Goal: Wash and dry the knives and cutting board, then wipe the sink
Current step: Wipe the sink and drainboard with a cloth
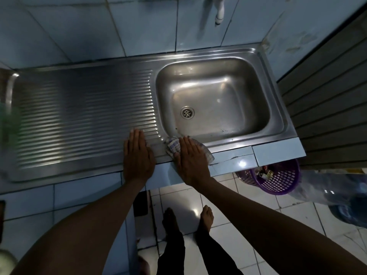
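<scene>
Steel drainboard (79, 120) runs across the left of the counter, ribbed and shining. The left hand (138, 155) lies flat on its near edge, fingers straight and together, holding nothing. Just right of it, the right hand (190, 159) presses flat on a checked cloth (173, 146) at the front rim of the sink (258, 135), by the basin's near-left corner. A drain (187, 112) sits in the basin floor. A purple basket (278, 179) stands below on the floor.
</scene>
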